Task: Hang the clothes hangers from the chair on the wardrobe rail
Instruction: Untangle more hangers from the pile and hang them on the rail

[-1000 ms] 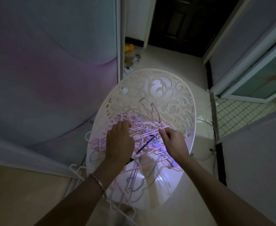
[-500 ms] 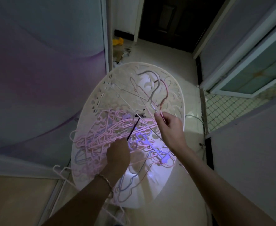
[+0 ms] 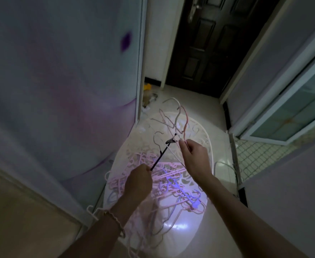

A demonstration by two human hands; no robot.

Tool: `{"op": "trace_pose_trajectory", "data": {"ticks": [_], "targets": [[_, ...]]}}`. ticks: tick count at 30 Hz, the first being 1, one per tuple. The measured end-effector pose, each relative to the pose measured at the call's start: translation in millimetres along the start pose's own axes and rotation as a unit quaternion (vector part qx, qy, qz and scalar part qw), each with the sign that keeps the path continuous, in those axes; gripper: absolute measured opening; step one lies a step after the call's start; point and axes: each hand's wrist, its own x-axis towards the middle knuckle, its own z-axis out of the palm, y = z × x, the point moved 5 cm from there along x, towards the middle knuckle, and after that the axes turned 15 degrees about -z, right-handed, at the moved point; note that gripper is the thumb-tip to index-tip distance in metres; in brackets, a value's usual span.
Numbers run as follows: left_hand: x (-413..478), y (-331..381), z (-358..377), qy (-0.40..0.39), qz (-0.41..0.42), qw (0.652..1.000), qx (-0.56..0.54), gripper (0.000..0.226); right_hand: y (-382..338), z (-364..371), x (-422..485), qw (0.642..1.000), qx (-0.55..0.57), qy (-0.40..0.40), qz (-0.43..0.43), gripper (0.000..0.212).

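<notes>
Dozens of pink and blue hangers lie tangled on the white chair beneath both hands. Her left hand is closed around the end of a black hanger. Just beyond, the right hand pinches a few pale hangers, lifted above the chair back. Farther off stands a dark door.

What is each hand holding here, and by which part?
Right hand pinches a few thin hangers at their lower ends, hooks up. Left hand grips the black hanger by its lower end.
</notes>
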Motion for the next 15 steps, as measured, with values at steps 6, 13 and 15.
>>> {"op": "trace_pose_trajectory", "data": {"ticks": [6,13,15], "targets": [[-41,-11,-100,-0.070,-0.007,0.994,-0.081,0.014,-88,-40,9,0.998,-0.009,0.068,-0.014,0.048],[-111,-24,-199,-0.157,-0.057,0.986,-0.009,0.019,-155,-63,5,0.997,-0.029,0.077,-0.006,0.044],[-132,-30,-220,-0.142,-0.070,0.986,0.060,0.025,-163,-60,-2,0.999,-0.038,0.013,0.013,0.044]]}}
